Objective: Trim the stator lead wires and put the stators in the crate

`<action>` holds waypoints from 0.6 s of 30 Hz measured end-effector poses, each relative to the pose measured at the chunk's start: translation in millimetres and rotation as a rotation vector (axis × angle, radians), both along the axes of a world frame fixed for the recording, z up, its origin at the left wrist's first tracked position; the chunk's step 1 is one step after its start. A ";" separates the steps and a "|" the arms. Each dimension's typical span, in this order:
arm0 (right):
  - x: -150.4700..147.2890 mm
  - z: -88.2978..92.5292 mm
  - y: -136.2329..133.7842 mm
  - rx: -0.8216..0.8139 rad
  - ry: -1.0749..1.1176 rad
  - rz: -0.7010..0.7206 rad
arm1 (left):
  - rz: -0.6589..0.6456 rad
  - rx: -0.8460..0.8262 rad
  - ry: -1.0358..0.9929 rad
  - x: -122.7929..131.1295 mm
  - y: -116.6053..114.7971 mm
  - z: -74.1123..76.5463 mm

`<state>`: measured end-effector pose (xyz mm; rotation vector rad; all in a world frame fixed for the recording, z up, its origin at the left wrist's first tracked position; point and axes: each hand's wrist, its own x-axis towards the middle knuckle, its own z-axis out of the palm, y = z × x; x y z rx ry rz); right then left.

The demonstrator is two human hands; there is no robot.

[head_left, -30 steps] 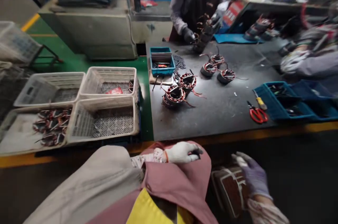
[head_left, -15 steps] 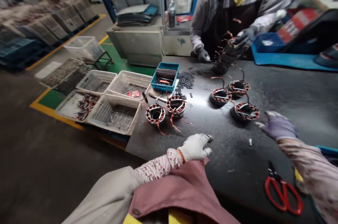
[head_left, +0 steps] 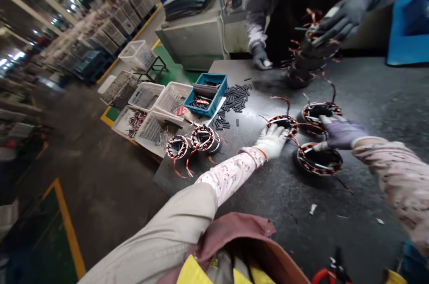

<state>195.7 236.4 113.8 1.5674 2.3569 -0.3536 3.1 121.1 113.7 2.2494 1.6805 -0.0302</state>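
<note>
My left hand [head_left: 273,140], in a white glove, lies over the near edge of a motor stator [head_left: 291,124] wound with red and black wire. Its fingers are stretched out across the windings. My right hand [head_left: 343,133], in a purple glove, spans two more stators with fingers and thumb apart. Its fingertips reach the rim of the rear stator [head_left: 306,116], while the thumb is over the rim of the front stator [head_left: 335,169]. All three stand on the dark table [head_left: 268,199] with loose wire leads sticking out.
Two more stators [head_left: 177,146] stand near the table's left edge. Behind them are a blue bin [head_left: 219,103] and a heap of black sleeves [head_left: 236,96]. Across the table, a co-worker's gloved hand [head_left: 348,16] rests on stacked stators [head_left: 298,74]. Red-handled cutters [head_left: 330,275] lie near the front edge.
My left hand has reached forward and right onto a stator. My right hand has moved left and forward to the other two. The view has turned and come closer.
</note>
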 end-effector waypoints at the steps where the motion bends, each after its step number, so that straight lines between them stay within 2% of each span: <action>1: -0.5 -0.3 -3.6 -0.038 -0.015 0.026 | -0.002 0.013 0.017 0.8 5.8 -6.0; 3: -1.2 -3.6 -19.6 -0.038 0.026 0.043 | -0.004 0.041 0.042 -1.2 8.6 -14.7; 6: -6.5 -12.9 -61.0 0.017 0.115 0.003 | -0.016 0.056 0.060 -9.5 -8.2 -20.1; 14: -47.8 -37.9 -188.2 0.071 0.222 -0.088 | -0.125 -0.035 0.149 -47.8 -119.3 -28.8; 18: -76.1 -45.4 -231.2 0.092 0.248 -0.089 | -0.185 -0.066 0.211 -67.0 -153.0 -29.8</action>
